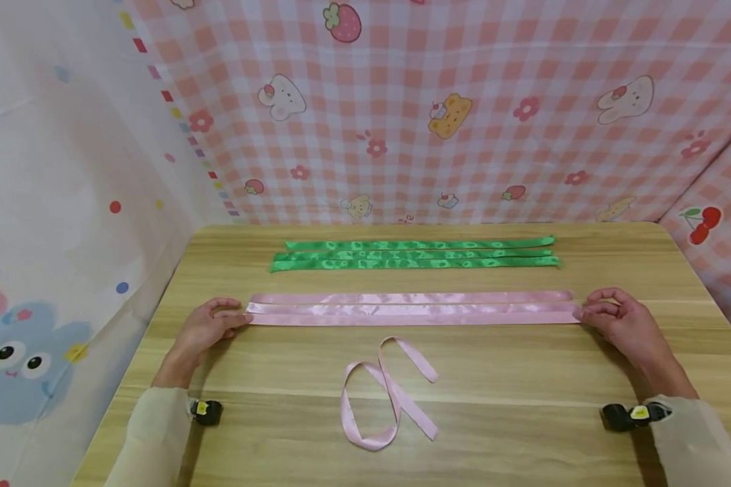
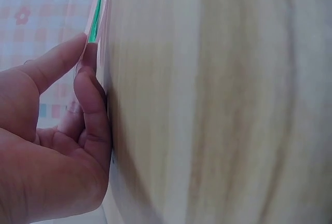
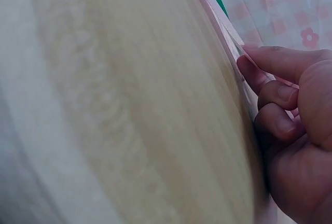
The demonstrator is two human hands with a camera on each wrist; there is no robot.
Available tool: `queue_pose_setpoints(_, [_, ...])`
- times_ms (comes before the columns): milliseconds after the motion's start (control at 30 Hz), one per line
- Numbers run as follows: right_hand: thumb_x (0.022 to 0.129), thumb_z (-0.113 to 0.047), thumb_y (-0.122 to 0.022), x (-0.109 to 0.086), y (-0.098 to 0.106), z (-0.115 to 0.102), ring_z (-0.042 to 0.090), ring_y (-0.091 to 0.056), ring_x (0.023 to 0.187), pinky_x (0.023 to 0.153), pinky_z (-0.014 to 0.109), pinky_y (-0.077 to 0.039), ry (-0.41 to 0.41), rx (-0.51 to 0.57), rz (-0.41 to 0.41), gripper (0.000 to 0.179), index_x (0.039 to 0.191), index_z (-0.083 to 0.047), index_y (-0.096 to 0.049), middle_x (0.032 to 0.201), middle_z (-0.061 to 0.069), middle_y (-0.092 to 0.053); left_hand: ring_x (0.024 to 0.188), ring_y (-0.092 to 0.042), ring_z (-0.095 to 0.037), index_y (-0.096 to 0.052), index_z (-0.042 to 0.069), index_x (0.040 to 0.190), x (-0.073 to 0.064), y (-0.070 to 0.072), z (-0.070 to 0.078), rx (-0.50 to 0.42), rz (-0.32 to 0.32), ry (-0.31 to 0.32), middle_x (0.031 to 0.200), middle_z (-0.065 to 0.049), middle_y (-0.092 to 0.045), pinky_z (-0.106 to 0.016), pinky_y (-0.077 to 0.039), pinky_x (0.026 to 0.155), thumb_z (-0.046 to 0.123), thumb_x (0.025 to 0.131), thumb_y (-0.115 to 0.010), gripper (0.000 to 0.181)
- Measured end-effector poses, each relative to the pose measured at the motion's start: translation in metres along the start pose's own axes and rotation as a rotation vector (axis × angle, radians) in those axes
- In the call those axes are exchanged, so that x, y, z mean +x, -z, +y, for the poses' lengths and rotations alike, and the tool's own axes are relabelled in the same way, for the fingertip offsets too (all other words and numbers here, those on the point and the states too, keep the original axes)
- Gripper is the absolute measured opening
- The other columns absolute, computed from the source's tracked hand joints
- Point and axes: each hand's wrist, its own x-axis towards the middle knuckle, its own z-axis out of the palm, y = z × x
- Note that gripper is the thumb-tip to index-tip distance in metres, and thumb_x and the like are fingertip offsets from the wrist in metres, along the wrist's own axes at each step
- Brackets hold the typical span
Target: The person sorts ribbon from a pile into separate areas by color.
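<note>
Three pink satin ribbons lie side by side across the table, and the nearest pink ribbon (image 1: 414, 318) is stretched straight between both hands. My left hand (image 1: 210, 323) pinches its left end between thumb and finger, which the left wrist view shows close up. At the other end, my right hand (image 1: 624, 323) pinches the ribbon's right tip, with its remaining fingers curled in. The other two pink ribbons (image 1: 411, 297) lie flat just behind it. Closer to me, a loose pink ribbon (image 1: 371, 443) rests in a loop with two free ends.
Several green ribbons (image 1: 414, 264) lie in parallel rows near the back of the wooden table (image 1: 512, 379). A pink checked cloth (image 1: 402, 67) hangs behind the table, and a white printed cloth (image 1: 67, 169) hangs at the left.
</note>
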Motion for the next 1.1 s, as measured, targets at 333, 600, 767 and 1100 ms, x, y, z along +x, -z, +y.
queue_pose_setpoints(333, [0.095,-0.002,-0.063,-0.001,0.001,-0.006,0.002,-0.053,0.062,0.048,0.019,-0.041,0.029,0.142,0.048,0.02,0.108,-0.014,-0.052,0.084,-0.016,-0.065,0.079,-0.063,0.001,-0.044,-0.002,0.136,-0.002,0.005,0.0,-0.13,-0.011,-0.007,0.088,0.019,-0.068,-0.019,-0.053,0.072,0.025,0.09,-0.075,0.062])
queue_pose_setpoints(600, [0.095,-0.006,-0.066,-0.013,-0.032,-0.038,0.002,-0.052,0.061,0.05,0.019,-0.041,0.167,-0.129,0.074,0.016,0.104,-0.008,-0.053,0.088,-0.011,-0.051,0.077,-0.062,-0.002,-0.048,-0.003,0.132,-0.018,-0.011,0.011,-0.158,0.113,-0.077,0.096,0.011,-0.064,-0.022,-0.054,0.067,0.016,0.092,-0.072,0.05])
queue_pose_setpoints(767, [0.087,0.009,-0.067,-0.026,-0.083,-0.071,0.003,-0.047,0.065,0.051,0.021,-0.039,0.415,-0.224,-0.045,0.016,0.094,0.0,-0.056,0.079,-0.005,-0.051,0.083,-0.061,-0.006,-0.052,-0.006,0.125,-0.035,-0.039,0.035,-0.103,0.061,-0.244,0.109,-0.015,-0.064,-0.022,-0.053,0.07,0.006,0.092,-0.068,0.039])
queue_pose_setpoints(1100, [0.085,-0.002,-0.076,-0.056,-0.186,-0.106,0.01,-0.048,0.069,0.057,0.025,-0.043,0.54,-0.213,-0.555,0.021,0.092,-0.014,-0.061,0.075,-0.001,-0.053,0.091,-0.066,-0.021,-0.057,-0.004,0.117,-0.074,-0.114,0.065,-0.042,-0.365,-0.45,0.104,-0.018,-0.068,-0.027,-0.056,0.077,-0.001,0.088,-0.07,0.033])
